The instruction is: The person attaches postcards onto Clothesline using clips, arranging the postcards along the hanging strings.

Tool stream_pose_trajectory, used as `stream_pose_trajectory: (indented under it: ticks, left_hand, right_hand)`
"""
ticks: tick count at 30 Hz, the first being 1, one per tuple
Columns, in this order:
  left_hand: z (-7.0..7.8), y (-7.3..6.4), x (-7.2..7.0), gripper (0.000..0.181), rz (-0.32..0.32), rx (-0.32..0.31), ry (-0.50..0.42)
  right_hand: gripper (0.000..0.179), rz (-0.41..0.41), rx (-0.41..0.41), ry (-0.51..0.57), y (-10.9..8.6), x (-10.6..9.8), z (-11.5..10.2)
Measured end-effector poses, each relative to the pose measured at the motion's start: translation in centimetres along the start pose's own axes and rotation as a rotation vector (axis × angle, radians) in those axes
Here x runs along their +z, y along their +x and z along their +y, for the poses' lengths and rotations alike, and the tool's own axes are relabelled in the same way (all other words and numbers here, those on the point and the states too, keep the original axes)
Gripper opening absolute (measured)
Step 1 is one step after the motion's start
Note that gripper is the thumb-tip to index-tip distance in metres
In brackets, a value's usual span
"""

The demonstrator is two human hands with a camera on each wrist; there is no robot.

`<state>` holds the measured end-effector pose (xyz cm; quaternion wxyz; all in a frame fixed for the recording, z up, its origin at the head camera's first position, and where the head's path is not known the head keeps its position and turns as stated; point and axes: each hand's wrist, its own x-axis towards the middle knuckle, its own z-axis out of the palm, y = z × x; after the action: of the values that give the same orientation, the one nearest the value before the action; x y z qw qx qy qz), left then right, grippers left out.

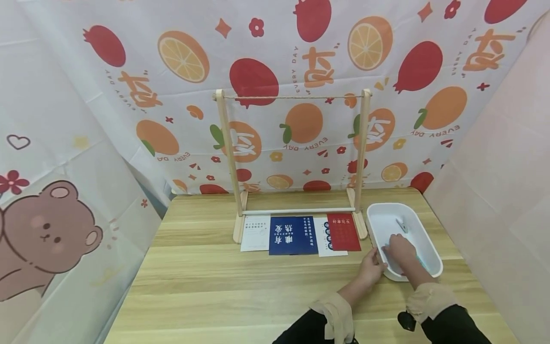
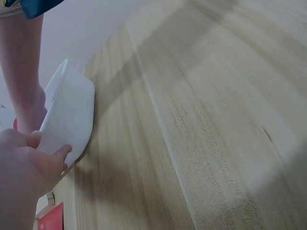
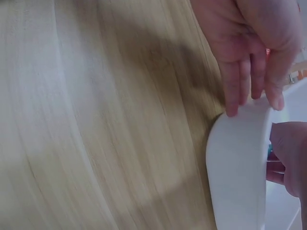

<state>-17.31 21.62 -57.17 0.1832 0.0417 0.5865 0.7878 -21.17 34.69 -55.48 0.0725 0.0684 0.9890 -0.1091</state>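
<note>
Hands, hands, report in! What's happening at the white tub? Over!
Left hand touching rim of white plastic tub. Right hand inside, grip unclear. Clothespin lying just beyond it. Wooden rack close beside, not blocking the opening.

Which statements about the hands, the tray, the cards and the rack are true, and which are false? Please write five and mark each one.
1. The left hand holds the edge of the white tray. True.
2. The right hand is outside the white tray. False: it reaches inside it.
3. A string runs across the top of the wooden rack. True.
4. The blue card hangs from the string. False: it lies on the table.
5. The red card partly covers a white card. True.
</note>
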Motion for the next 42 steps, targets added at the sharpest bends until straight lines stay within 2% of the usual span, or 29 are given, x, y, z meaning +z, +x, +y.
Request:
stream_pose_trajectory:
  ticks: [4, 9, 12, 14, 17, 20, 24, 28, 31, 34, 36, 39, 42]
  left_hand:
    - [0.2, -0.1, -0.2, 0.053, -0.007, 0.006, -0.019]
    - [0.2, -0.1, -0.2, 0.054, 0.005, -0.020, -0.034]
    - [0.3, -0.2, -0.1, 0.053, 0.008, -0.035, -0.043]
    - [0.3, -0.2, -0.1, 0.053, 0.005, -0.036, -0.054]
    - [0.3, -0.3, 0.0, 0.052, 0.006, -0.035, -0.067]
    - [0.3, -0.3, 0.0, 0.053, 0.018, -0.041, -0.072]
    - [0.3, -0.2, 0.0, 0.052, 0.019, -0.047, -0.038]
    - [0.4, -0.1, -0.3, 0.050, 0.004, -0.019, 0.104]
    - [0.6, 0.1, -0.9, 0.051, -0.002, 0.021, 0.326]
    - [0.9, 0.4, -2.2, 0.054, 0.022, 0.063, 0.557]
    - [1.2, 0.8, -3.4, 0.054, 0.058, 0.101, 0.684]
    - [1.8, 1.8, -5.5, 0.050, 0.156, 0.158, 0.798]
    - [2.7, 3.0, -7.6, 0.046, 0.286, 0.183, 0.795]
  right_hand:
    - [0.033, 0.015, 0.044, 0.015, -0.1, 0.3, -0.4]
    - [0.031, 0.022, 0.050, 0.021, -0.2, 0.4, -0.1]
    - [0.032, 0.064, 0.053, 0.061, -0.4, -0.1, -0.1]
    - [0.035, 0.106, 0.049, 0.137, -0.7, -0.5, -0.3]
    - [0.044, 0.144, 0.053, 0.307, -0.8, -0.9, -0.6]
    - [0.047, 0.145, 0.064, 0.473, -0.9, -0.9, -1.0]
    - [0.046, 0.155, 0.086, 0.554, -1.1, -0.8, -1.5]
    - [0.045, 0.186, 0.099, 0.526, -1.3, -0.6, -2.0]
    - [0.043, 0.238, 0.105, 0.499, -1.4, -0.7, -2.2]
    - [0.040, 0.309, 0.116, 0.489, -1.8, -0.8, -2.1]
    - [0.039, 0.345, 0.121, 0.488, -2.2, -0.8, -1.8]
    - [0.039, 0.368, 0.131, 0.498, -2.9, -0.6, -1.4]
    - [0.041, 0.375, 0.142, 0.513, -3.3, -0.2, -1.0]
